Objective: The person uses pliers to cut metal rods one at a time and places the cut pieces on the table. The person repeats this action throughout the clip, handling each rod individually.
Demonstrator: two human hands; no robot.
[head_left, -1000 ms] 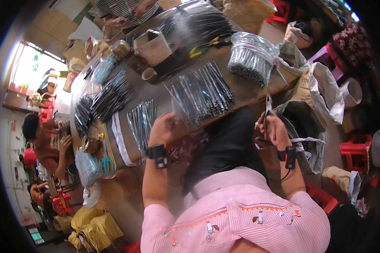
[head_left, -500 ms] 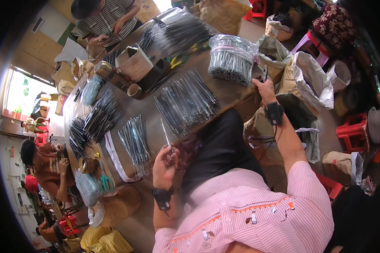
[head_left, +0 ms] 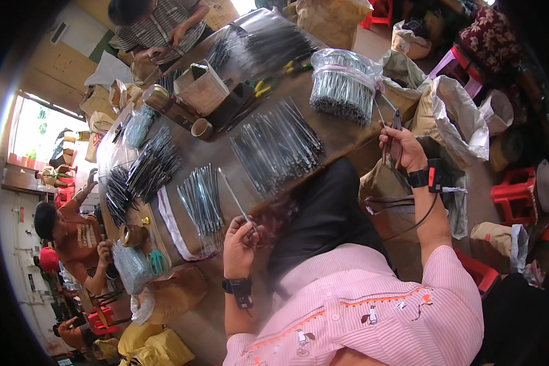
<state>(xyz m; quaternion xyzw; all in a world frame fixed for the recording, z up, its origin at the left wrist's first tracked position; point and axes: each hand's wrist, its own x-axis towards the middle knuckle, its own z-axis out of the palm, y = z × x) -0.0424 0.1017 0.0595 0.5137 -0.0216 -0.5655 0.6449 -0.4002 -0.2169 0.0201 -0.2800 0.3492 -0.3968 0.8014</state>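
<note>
My left hand (head_left: 240, 245) pinches one thin grey metal rod (head_left: 233, 195) by its near end, above the wooden table's (head_left: 222, 152) front edge. The rod points away from me over the table. My right hand (head_left: 402, 148) is raised to the right of the table, shut on a small pair of pliers or cutters (head_left: 391, 125). Both wrists wear black bands, and a cable hangs from the right one. A flat pile of the same rods (head_left: 277, 146) lies between my hands. Another pile (head_left: 201, 201) lies just left of my left hand.
A clear bag full of rods (head_left: 343, 85) stands at the table's right end. Cardboard boxes (head_left: 202, 90), tins and dark rod bundles (head_left: 145, 172) cover the far side. Other people sit at the top (head_left: 155, 21) and left (head_left: 73, 235). Sacks (head_left: 460, 116) and red stools (head_left: 515, 192) crowd the floor on the right.
My right hand lifted from beside my lap to the table's right corner, still gripping the tool. My left hand drew back to the table edge, now pinching a single rod.
</note>
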